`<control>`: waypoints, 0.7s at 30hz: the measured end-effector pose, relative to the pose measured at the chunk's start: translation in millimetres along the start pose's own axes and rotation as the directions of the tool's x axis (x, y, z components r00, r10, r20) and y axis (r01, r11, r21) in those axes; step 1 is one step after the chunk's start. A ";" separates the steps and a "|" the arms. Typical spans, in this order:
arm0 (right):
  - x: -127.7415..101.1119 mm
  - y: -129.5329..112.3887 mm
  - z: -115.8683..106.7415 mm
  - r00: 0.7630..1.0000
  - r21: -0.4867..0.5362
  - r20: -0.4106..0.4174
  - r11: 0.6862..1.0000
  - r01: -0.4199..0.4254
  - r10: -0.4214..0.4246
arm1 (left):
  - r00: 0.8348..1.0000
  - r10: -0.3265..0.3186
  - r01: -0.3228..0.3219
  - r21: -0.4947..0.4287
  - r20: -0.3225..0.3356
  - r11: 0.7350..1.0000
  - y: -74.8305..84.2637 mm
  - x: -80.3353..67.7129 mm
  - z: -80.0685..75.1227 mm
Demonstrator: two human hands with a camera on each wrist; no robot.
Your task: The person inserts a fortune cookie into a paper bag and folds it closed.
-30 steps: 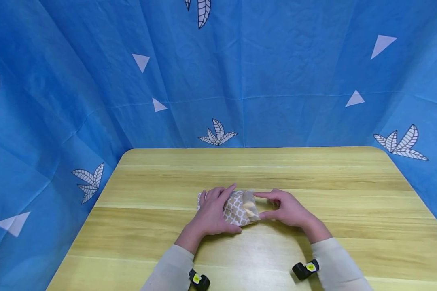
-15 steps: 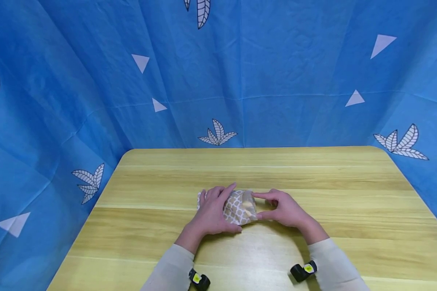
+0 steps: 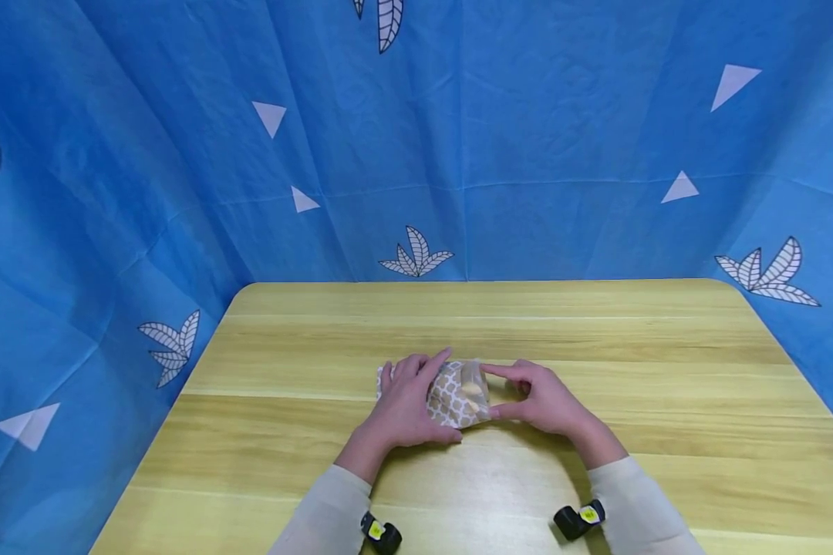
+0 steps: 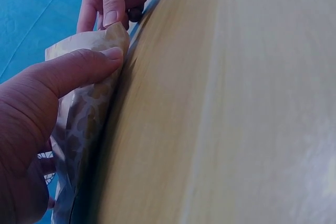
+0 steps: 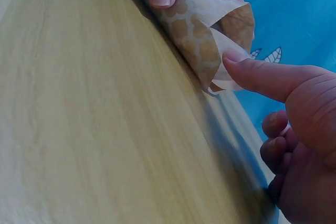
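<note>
A small paper bag (image 3: 451, 397), tan with a white lattice pattern, lies on the wooden table with its mouth toward the right. My left hand (image 3: 406, 405) spans it from above and holds it, thumb on the near edge and fingers over the far side, hiding its left part. At the mouth, my right hand (image 3: 544, 397) has its thumb on the near corner and its index finger at the far corner; its other fingers are curled. The right wrist view shows the bag's mouth (image 5: 236, 30) gaping, with a pale inside. Whether anything lies within cannot be told.
The wooden table (image 3: 250, 455) reaches back to a blue curtain (image 3: 527, 139) printed with leaves and triangles. Black wrist cameras, the left one (image 3: 382, 533) and the right one (image 3: 578, 520), sit low at the sleeves, close to the tabletop.
My right hand has shifted slightly left with the bag's mouth edge, which dipped at half a second ago and now gapes wider. The left hand stays where it was.
</note>
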State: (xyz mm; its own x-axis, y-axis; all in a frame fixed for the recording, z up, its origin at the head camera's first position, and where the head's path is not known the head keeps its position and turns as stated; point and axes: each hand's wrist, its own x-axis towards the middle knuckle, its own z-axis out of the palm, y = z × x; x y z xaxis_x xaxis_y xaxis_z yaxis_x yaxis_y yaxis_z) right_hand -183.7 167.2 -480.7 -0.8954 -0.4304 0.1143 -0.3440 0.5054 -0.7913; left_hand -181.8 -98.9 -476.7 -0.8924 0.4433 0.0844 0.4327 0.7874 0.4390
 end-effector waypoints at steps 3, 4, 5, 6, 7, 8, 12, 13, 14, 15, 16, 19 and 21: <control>0.3 -0.8 -0.4 1.000 -0.004 0.000 1.000 0.004 -0.004 | 1.000 -0.003 0.003 -0.002 0.000 1.000 0.7 0.3 -0.5; 0.6 -1.1 -0.5 1.000 -0.007 0.004 1.000 0.004 -0.004 | 1.000 -0.005 0.005 0.000 0.001 1.000 0.8 0.3 -0.6; 0.8 -1.3 -0.6 1.000 -0.006 0.007 1.000 0.004 -0.004 | 1.000 -0.006 0.006 0.001 0.001 1.000 1.0 0.3 -0.7; 1.2 -1.3 -0.6 1.000 -0.004 0.010 1.000 0.003 -0.003 | 1.000 -0.006 0.006 0.001 0.001 1.000 1.2 0.5 -0.7; 1.6 -1.5 -0.6 1.000 -0.003 0.016 1.000 0.000 0.000 | 1.000 -0.007 0.007 0.002 0.002 1.000 1.4 0.5 -0.8; 1.9 -1.7 -0.6 1.000 -0.002 0.021 1.000 -0.004 0.004 | 1.000 -0.006 0.006 0.005 0.002 1.000 1.5 0.7 -0.7; 3.1 -3.0 -0.2 0.999 0.000 0.036 1.000 -0.018 0.018 | 1.000 -0.008 0.008 0.007 0.007 1.000 2.3 1.4 -0.3; 3.4 -3.4 0.0 0.999 -0.002 0.037 1.000 -0.020 0.020 | 1.000 -0.009 0.009 0.007 0.008 1.000 2.6 1.4 -0.4; 3.8 -3.8 0.3 0.999 -0.002 0.037 1.000 -0.020 0.020 | 1.000 -0.010 0.010 0.006 0.008 1.000 2.9 1.5 -0.5; 3.9 -4.3 0.6 0.999 0.002 0.038 1.000 -0.018 0.018 | 1.000 -0.010 0.010 0.004 0.007 1.000 3.3 1.6 -0.7; 4.1 -4.8 0.8 0.999 0.006 0.038 1.000 -0.013 0.013 | 1.000 -0.011 0.011 0.004 0.007 1.000 3.6 1.7 -0.9; 5.1 -5.7 2.5 0.999 0.030 0.042 1.000 -0.001 0.000 | 1.000 -0.008 0.008 0.000 0.002 1.000 4.6 2.0 -1.3; 5.8 -5.9 3.6 0.999 0.052 0.047 0.999 0.008 -0.010 | 1.000 -0.008 0.008 -0.001 0.001 1.000 5.3 2.1 -1.2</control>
State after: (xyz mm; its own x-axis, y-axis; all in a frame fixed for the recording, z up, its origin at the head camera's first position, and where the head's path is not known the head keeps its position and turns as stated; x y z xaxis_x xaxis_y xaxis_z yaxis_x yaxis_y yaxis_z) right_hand -185.8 159.1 -477.5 -0.8775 -0.4702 0.0943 -0.3358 0.4621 -0.8208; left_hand -181.5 -94.3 -473.1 -0.8958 0.4372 0.0798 0.4252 0.7909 0.4402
